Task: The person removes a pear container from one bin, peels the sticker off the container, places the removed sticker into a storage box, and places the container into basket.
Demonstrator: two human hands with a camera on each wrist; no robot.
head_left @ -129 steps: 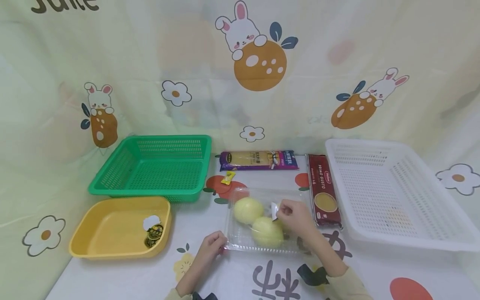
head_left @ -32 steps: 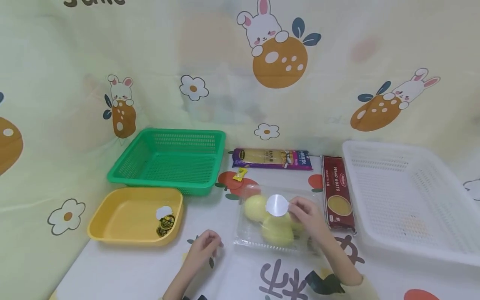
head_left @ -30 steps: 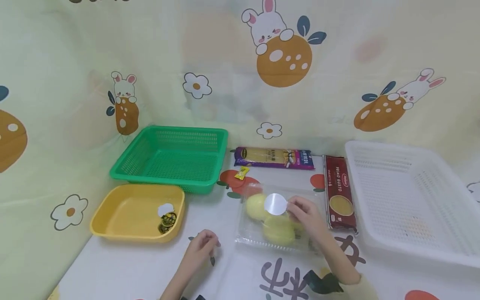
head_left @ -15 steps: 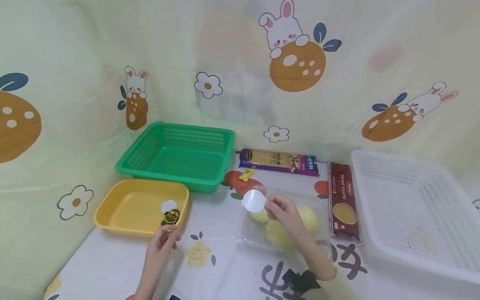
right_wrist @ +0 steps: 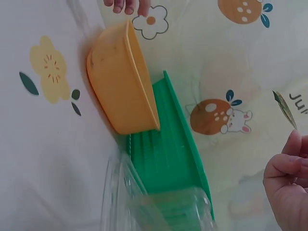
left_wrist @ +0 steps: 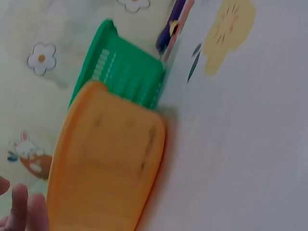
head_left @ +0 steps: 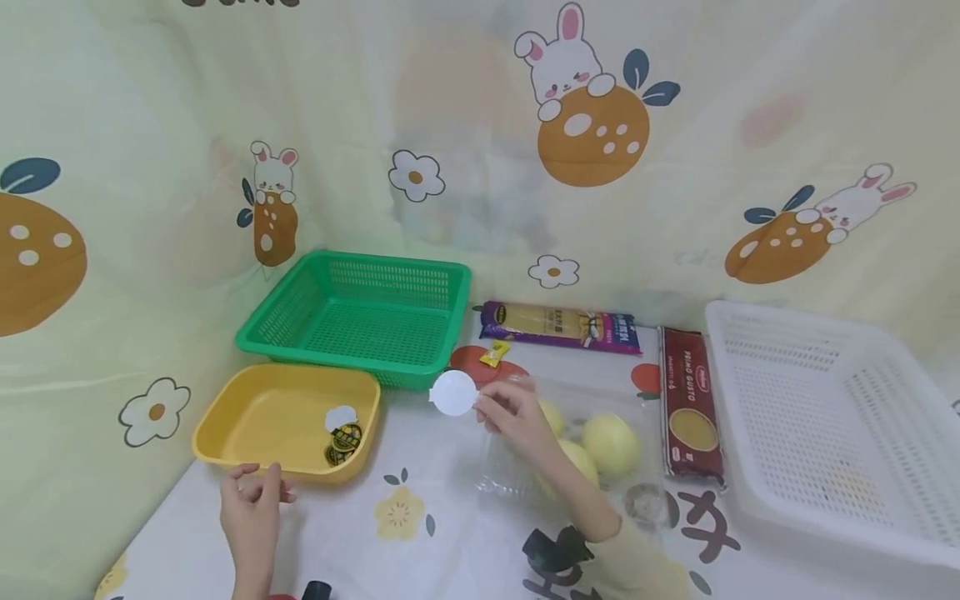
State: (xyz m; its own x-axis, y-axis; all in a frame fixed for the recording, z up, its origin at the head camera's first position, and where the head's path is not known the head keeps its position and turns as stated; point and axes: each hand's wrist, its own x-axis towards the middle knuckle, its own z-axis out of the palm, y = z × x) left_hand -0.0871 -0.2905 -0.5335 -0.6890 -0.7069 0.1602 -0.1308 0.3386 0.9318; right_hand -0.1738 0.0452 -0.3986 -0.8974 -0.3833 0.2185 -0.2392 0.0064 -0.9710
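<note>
My right hand (head_left: 517,421) pinches a round tag (head_left: 453,393) by its edge, above the table between the clear plastic box and the yellow basin. Its white back faces up in the head view; the right wrist view shows the patterned side of the tag (right_wrist: 285,109) nearly edge-on. My left hand (head_left: 251,508) hovers at the front rim of the yellow basin (head_left: 258,417), fingers loosely bent and holding nothing. Whether it touches the rim I cannot tell. Inside the basin lie several similar round tags (head_left: 345,437), one white side up. Several pale yellow round fruits (head_left: 611,444) sit in the clear box (head_left: 502,479).
A green basket (head_left: 360,325) stands behind the basin. At the back lies a purple pasta packet (head_left: 558,325), with a small yellow wrapped candy (head_left: 495,353) before it. A red spaghetti packet (head_left: 690,400) lies beside the white basket (head_left: 810,400) on the right.
My right hand has lifted the tag off the area over the clear box and carried it left. My left hand has left the box's corner and moved left to the basin.
</note>
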